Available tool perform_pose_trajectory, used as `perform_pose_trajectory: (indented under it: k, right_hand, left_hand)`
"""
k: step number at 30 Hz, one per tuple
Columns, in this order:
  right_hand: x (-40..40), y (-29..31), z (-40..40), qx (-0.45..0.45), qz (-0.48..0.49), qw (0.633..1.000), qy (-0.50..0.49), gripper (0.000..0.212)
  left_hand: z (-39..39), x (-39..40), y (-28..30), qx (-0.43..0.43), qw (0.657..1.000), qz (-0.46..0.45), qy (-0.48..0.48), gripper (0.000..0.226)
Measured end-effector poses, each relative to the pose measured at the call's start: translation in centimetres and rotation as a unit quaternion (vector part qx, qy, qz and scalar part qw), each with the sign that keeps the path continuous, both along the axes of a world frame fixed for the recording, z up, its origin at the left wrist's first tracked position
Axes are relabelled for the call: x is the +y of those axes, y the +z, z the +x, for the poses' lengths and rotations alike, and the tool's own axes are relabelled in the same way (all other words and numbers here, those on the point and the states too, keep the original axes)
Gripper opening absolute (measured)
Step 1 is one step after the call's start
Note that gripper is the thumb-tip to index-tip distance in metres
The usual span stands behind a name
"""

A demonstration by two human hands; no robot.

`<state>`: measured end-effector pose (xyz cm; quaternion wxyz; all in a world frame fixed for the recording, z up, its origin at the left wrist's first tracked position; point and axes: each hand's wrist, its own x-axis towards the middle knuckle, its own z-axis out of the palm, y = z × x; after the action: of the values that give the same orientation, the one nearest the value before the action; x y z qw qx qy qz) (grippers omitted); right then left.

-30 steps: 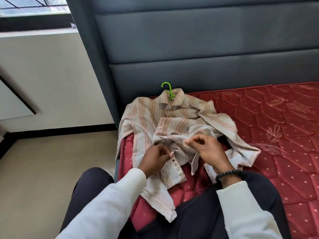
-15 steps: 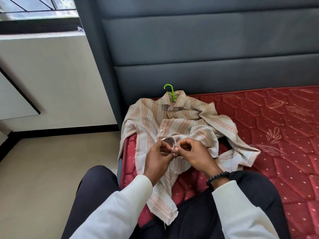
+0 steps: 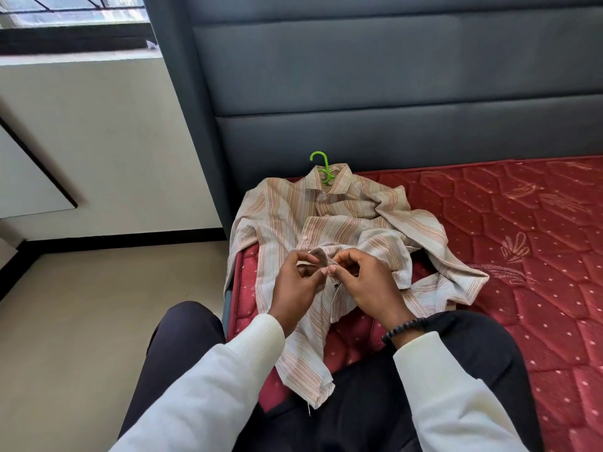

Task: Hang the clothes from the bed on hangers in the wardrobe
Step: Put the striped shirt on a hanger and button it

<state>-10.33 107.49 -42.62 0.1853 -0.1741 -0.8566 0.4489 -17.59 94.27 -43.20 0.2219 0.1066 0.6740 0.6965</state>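
one shirt [image 3: 329,230] (one hanger [image 3: 321,166])

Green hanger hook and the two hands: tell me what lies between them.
In the head view, only the striped shirt fills the stretch from the hanger hook to the left hand and right hand: collar, buttoned placket, rumpled front.

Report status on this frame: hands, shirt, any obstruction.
Left hand and right hand both pinch the striped shirt front at a button. Shirt on green hanger, flat on mattress. Nothing in the way.

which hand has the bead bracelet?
The right hand: a dark beaded bracelet circles its wrist above the white cuff. The left hand has a bare wrist. Both pinch the striped shirt at its front placket.
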Motion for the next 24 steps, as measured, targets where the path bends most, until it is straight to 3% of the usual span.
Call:
perform_pose_trajectory:
  k: [5, 11, 19, 24]
  right_hand:
    - [0.0, -0.1, -0.1, -0.010, 0.036, 0.999, 0.012, 0.009]
    - [-0.8, -0.5, -0.2, -0.005, 0.091, 0.995, 0.026, 0.006]
    - [-1.5, -0.9, -0.2, 0.037, 0.172, 0.984, -0.007, 0.010]
    - [-1.6, -1.2, -0.1, 0.043, 0.190, 0.981, -0.005, 0.011]
  left_hand:
    - [-0.6, -0.1, -0.3, 0.007, 1.000, -0.025, 0.017, 0.023]
    - [-1.3, -0.4, 0.3, 0.175, 0.969, -0.168, -0.052, 0.026]
    - [-1.7, -0.1, 1.9, 0.279, 0.933, -0.197, -0.108, 0.053]
    - [-2.6, 0.2, 1.9, 0.224, 0.946, -0.208, -0.105, 0.028]
